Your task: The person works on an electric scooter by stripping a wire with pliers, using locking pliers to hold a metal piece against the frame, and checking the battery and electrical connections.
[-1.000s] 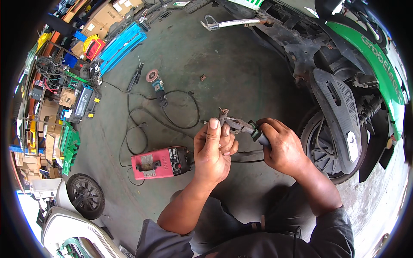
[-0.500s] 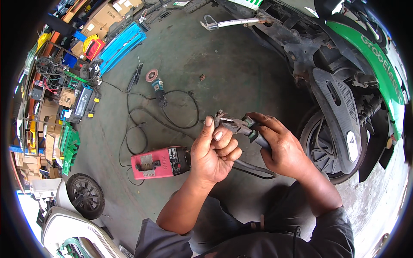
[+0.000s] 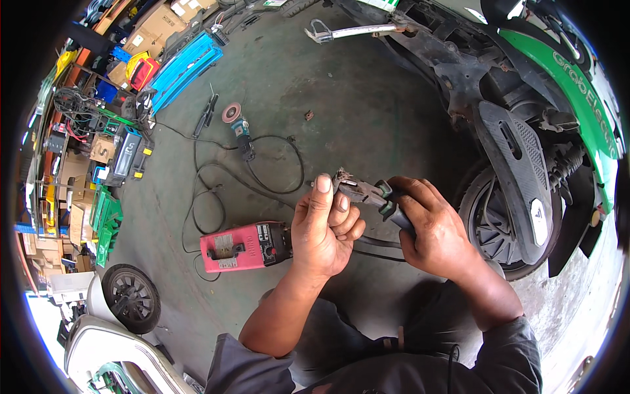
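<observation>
A: What do we have in the left hand (image 3: 325, 230)?

B: We see it pinching a small rough metal piece (image 3: 341, 175) between thumb and forefinger, with the other fingers curled in. The ragged end sticks up just above the thumb tip.

A: And the right hand (image 3: 433, 226)?

B: It is wrapped around the grey handle of a plier-like tool (image 3: 361, 192) with green parts. The nose points from that hand toward the left thumb.

A: What do we notice has just changed?

B: Half a second ago we could see a pale strip between the nose and the piece. Now the nose overlaps the ragged end in our view. We judge the tool better placed on that end, but we cannot tell whether its jaws have bitten.

A: Has our left hand's hold changed?

B: Not that we can see; it seems to serve as the steady side of the work.

A: What lies around the hands?

B: A red machine (image 3: 226, 249) sits on the floor left of the left hand, an angle grinder (image 3: 243, 139) lies beyond it, and we find a spoked wheel (image 3: 487, 220) just right of the right hand.
</observation>
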{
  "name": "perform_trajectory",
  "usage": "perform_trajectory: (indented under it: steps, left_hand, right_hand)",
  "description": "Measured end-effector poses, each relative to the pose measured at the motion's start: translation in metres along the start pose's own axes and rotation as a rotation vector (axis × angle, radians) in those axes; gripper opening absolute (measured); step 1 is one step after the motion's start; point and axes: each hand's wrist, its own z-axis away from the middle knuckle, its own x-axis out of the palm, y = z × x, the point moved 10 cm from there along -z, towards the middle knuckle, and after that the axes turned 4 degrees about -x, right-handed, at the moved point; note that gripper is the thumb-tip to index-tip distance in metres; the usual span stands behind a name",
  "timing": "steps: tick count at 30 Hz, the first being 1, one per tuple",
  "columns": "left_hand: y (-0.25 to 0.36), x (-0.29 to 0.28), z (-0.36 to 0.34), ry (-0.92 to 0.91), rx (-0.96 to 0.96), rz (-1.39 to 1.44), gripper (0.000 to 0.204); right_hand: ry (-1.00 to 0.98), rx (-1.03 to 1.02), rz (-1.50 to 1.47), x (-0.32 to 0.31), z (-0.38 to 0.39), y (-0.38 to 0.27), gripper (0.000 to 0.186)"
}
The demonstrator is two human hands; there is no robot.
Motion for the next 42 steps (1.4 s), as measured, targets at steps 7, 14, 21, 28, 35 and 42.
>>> perform_trajectory:
  steps: [7,14,21,28,35,42]
  left_hand:
    - [0.001,0.011,0.0,-0.087,-0.039,-0.006,0.039]
    - [0.004,0.022,-0.001,-0.216,-0.033,0.039,0.035]
    - [0.029,0.006,0.0,-0.101,0.176,-0.133,0.019]
    - [0.04,-0.006,0.006,0.187,0.366,-0.389,0.02]
    - [0.049,-0.002,0.016,0.26,0.584,-0.582,0.019]
    - [0.057,0.007,0.028,0.306,0.758,-0.806,0.019]
  right_hand:
    - [0.037,0.035,0.046,-0.007,-0.002,0.01,0.036]
    - [0.11,0.013,-0.038,-0.011,-0.005,0.019,0.035]
    - [0.045,0.013,-0.093,-0.007,-0.003,0.018,0.044]
    - [0.007,0.113,0.011,-0.007,0.0,0.015,0.048]
    - [-0.05,0.121,0.004,-0.001,0.003,0.014,0.049]
    - [-0.106,0.153,-0.2,0.009,0.006,0.014,0.048]
